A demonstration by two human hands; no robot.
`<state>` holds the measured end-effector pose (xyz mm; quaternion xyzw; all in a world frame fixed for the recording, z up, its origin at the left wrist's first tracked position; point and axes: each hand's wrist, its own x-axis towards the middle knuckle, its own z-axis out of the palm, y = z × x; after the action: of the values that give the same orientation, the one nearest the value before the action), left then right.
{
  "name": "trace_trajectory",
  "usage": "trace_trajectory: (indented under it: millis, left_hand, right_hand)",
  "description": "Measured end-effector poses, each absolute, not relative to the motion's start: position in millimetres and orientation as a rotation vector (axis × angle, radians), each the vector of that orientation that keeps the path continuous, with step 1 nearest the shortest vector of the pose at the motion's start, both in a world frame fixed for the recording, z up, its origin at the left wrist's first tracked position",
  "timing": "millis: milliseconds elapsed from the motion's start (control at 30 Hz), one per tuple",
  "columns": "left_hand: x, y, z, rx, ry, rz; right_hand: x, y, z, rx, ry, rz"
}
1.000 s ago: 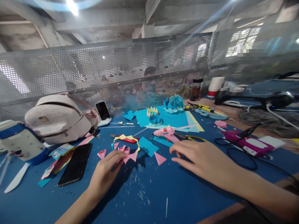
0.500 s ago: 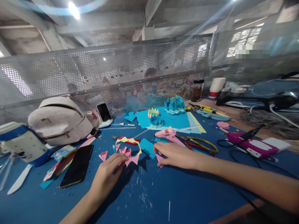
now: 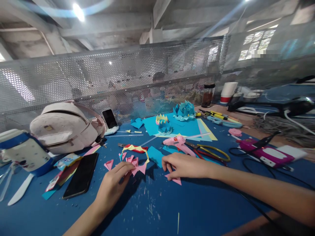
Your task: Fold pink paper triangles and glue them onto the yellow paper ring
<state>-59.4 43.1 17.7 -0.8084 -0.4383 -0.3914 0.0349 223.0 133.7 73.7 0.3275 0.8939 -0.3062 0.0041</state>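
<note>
My left hand (image 3: 117,179) is closed, its fingertips pinching the near side of a cluster of pink folded paper pieces (image 3: 135,161). Behind the cluster a zigzag yellow paper band (image 3: 147,155) curves round and seems joined to it. One more pink folded piece (image 3: 108,165) lies just left of the cluster. My right hand (image 3: 184,166) is curled low over the table, thumb and fingers on a pink paper triangle (image 3: 177,181); its far part is hidden under the hand. A pink glue gun (image 3: 176,141) lies right behind that hand.
Behind lie a red cutter (image 3: 137,148), scissors (image 3: 213,152), blue paper sheets (image 3: 151,126) and a blue paper flower (image 3: 184,110). Left are a black phone (image 3: 82,175), a backpack (image 3: 61,126) and a tumbler (image 3: 24,150). A magenta device (image 3: 265,152) with cables is at right.
The pink triangle at my right hand has turned and slid toward me, showing more below the thumb. My right fingers have shifted slightly; my left hand has stayed in place.
</note>
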Motion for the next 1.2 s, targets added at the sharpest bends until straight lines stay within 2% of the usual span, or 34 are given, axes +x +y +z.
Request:
trace_trajectory:
  millis: [267, 533, 900, 1200]
  left_hand:
    - [-60.7, 44.2, 14.9, -2.502, -1.358, -1.196]
    - [-60.6, 45.9, 11.3, -2.52, -1.377, -1.203]
    - [-56.7, 44.9, 15.7, -2.516, -1.373, -1.196]
    - [-55.6, 44.7, 16.5, -2.496, -1.36, -1.219]
  right_hand:
    - [223.7, 140.2, 66.4, 0.875, 2.763, -1.115]
    - [243.1, 144.9, 90.1, 0.679, 2.77, -0.887]
    - [237.6, 143.8, 82.9, 0.716, 2.673, -1.078]
    - [237.5, 141.9, 82.1, 0.749, 2.745, -0.898]
